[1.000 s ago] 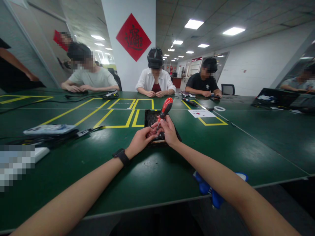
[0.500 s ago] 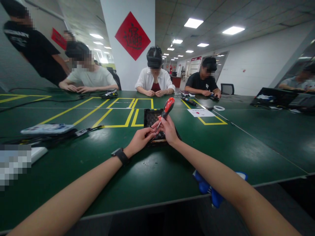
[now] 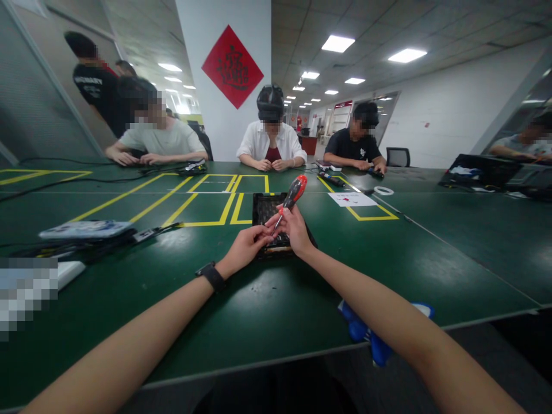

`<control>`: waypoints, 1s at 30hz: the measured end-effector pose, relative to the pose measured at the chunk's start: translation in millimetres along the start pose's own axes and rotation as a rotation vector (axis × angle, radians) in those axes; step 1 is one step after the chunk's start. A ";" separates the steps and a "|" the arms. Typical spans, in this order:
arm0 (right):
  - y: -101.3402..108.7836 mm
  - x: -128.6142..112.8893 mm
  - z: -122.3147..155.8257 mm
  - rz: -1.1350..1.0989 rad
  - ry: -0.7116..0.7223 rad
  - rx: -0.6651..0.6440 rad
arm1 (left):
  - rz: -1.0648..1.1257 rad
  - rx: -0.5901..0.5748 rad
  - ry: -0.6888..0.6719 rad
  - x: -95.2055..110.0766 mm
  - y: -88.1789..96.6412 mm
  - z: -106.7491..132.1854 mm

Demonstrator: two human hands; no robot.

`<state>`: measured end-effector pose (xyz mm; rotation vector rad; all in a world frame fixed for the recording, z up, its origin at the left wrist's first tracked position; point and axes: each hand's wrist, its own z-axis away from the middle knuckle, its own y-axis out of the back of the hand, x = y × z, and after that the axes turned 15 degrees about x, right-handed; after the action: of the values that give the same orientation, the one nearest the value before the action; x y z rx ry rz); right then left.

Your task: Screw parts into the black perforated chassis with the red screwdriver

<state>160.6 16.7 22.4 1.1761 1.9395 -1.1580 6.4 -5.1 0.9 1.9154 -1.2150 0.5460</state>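
Observation:
My right hand (image 3: pixel 297 230) is closed around the lower part of a red and black screwdriver (image 3: pixel 295 192), which tilts with its handle up and its shaft pointing down to the left. My left hand (image 3: pixel 250 244), below a dark wristwatch, has its fingers pinched together close to the screwdriver's tip. Whether a small piece sits between those fingertips I cannot make out. Under both hands lies an open black tray-like case (image 3: pixel 264 202) with dark contents; the hands cover much of it.
Yellow tape lines mark the green table (image 3: pixel 181 322). Blue gloves (image 3: pixel 360 325) lie at the front edge, under my right forearm. A light-coloured flat device (image 3: pixel 86 229) and cables are at left; a paper sheet (image 3: pixel 352 199) and tape roll (image 3: pixel 383 190) at right. Several people sit opposite.
The screwdriver's handle has turned a little, showing more black. My hands stay in nearly the same place. A standing person at far left appears further right.

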 end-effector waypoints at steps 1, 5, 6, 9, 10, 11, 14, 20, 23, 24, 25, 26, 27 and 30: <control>0.5 0.3 -0.3 -0.006 -0.011 -0.001 | -0.005 -0.001 -0.004 0.0 0.1 0.1; 1.7 2.8 -0.9 -0.004 -0.010 -0.016 | -0.012 -0.011 -0.018 -1.8 -0.2 0.7; 1.6 3.4 -0.8 -0.001 -0.003 -0.017 | -0.017 -0.012 -0.021 -2.2 -0.4 1.0; 0.8 3.5 -0.1 0.004 0.014 -0.008 | -0.027 -0.004 -0.027 -1.4 -0.9 1.5; 0.3 3.0 0.3 0.005 0.018 -0.002 | -0.026 0.000 -0.029 -0.5 -1.1 1.7; -0.2 2.4 0.7 0.007 0.021 0.004 | -0.024 0.003 -0.029 0.6 -1.1 1.8; -1.8 0.1 1.9 0.013 0.023 0.015 | -0.007 0.009 -0.024 4.0 -1.1 1.9; -3.4 -1.2 2.8 0.012 0.027 0.017 | 0.031 0.024 -0.013 5.3 -0.7 1.2; -2.2 0.6 2.1 0.002 0.005 0.011 | 0.045 0.028 -0.012 4.6 -0.3 1.1; -1.4 1.4 1.7 -0.005 0.001 0.005 | 0.047 0.028 -0.010 4.5 -0.2 1.1; -0.6 2.4 1.2 -0.013 -0.002 -0.002 | 0.046 0.027 -0.007 4.3 -0.1 1.1; 0.4 3.4 0.7 -0.020 -0.004 -0.009 | 0.044 0.028 -0.005 4.2 0.0 1.1; 1.2 4.3 0.2 -0.025 -0.006 -0.016 | 0.039 0.028 -0.004 3.9 0.1 1.1; 3.0 6.0 -1.0 -0.025 -0.007 -0.025 | 0.017 0.030 -0.003 2.5 0.3 1.0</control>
<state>160.6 20.6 16.9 1.1370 1.9626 -1.1460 7.1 -7.4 2.2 1.9335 -1.2319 0.5738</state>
